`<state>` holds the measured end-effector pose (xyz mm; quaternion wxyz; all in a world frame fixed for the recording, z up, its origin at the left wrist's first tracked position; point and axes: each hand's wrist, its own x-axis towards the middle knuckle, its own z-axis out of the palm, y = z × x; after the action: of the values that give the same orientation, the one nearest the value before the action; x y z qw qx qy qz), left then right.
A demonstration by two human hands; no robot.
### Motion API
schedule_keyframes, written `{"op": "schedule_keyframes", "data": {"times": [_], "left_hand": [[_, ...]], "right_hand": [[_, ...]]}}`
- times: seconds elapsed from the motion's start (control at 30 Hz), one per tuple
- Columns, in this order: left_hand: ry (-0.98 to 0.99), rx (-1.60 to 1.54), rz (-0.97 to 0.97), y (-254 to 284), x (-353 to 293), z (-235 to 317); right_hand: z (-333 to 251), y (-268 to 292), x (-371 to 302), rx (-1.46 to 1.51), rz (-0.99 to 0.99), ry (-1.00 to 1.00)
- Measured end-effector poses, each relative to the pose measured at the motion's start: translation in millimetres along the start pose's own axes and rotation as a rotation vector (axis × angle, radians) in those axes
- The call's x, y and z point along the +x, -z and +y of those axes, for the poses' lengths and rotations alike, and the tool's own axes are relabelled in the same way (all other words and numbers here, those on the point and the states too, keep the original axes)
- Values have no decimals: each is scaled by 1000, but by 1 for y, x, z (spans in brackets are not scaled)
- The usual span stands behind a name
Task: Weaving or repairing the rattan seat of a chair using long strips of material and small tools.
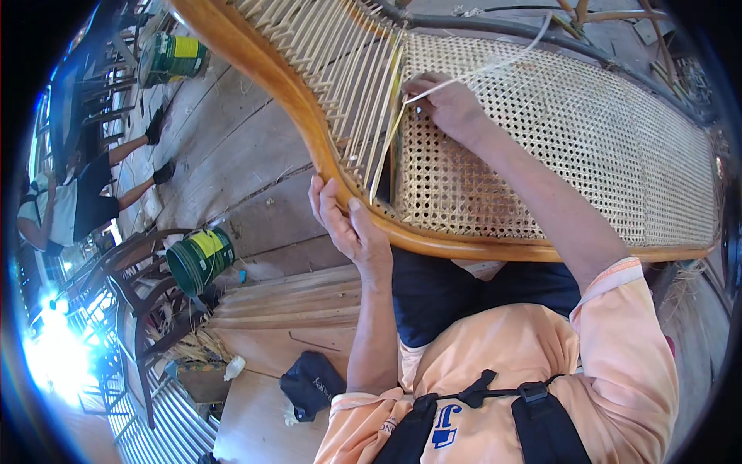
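A curved, honey-coloured wooden chair frame (267, 68) lies across my lap. Woven cane (587, 139) in an open mesh fills its right side, while spaced parallel cane strands (348, 93) stretch over the left part. My left hand (352, 232) grips the frame's near edge at the bend, thumb toward the strands. Over the border between mesh and parallel strands, my right hand (448, 108) pinches a long pale cane strand (506, 62). The strand's loose part loops up and right over the mesh. Fingertips of the right hand are partly hidden.
Two green buckets with yellow labels stand on the plank floor at left, a nearer bucket (201, 259) and a farther bucket (171, 58). Dark wooden chairs (135, 301) stand beside them. A dark cap (311, 385) lies near my left elbow. Another person (85, 197) is at far left.
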<state>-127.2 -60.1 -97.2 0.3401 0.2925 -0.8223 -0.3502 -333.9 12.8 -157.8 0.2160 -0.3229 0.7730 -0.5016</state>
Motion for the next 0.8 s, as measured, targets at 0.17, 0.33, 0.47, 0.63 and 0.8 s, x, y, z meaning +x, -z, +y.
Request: {"op": "schedule_keyframes", "data": {"times": [0.17, 0.33, 0.47, 0.63, 0.8], "left_hand": [[111, -4, 46, 22, 30, 16], [592, -142, -392, 35, 48, 34], [605, 29, -537, 47, 34, 36], [728, -38, -584, 34, 15, 45], [745, -137, -697, 29, 12, 34]], "right_hand": [[-5, -5, -17, -591, 114, 330], [-16, -13, -36, -589, 76, 546], [-29, -19, -63, -483, -21, 579], [-52, -25, -84, -427, -80, 567], [-54, -42, -106, -144, -22, 511]]}}
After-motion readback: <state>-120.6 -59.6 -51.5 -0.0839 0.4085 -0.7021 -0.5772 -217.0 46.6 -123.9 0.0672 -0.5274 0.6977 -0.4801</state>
